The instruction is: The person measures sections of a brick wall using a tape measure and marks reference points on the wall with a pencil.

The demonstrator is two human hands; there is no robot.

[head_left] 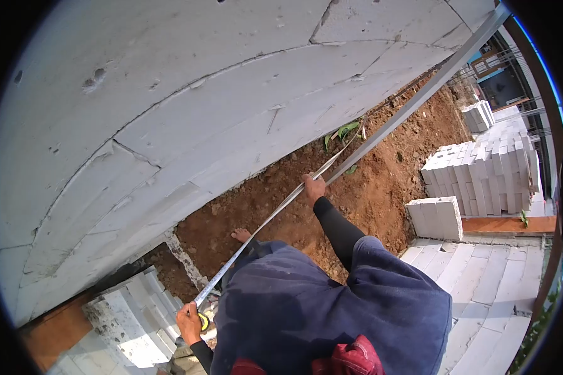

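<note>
A yellow and black tape measure (203, 321) is in my left hand (189, 322) at the lower left, its fingers wrapped round the case. From it the long metal blade (256, 230) runs out diagonally up and right along the block wall. Near the middle, my right hand (314, 189) pinches the blade between its fingers. Just beyond that hand, a long grey straight bar (419, 94) slants to the upper right, close beside the blade. Whether the right hand also touches the bar cannot be made out.
A pale block wall (187, 119) fills the upper left. Brown soil (381, 194) lies below, with a bare foot (241, 235) on it. Block stacks stand at right (481, 175) and lower left (131, 319). A single upright block (436, 219) stands nearer, above block paving (481, 281).
</note>
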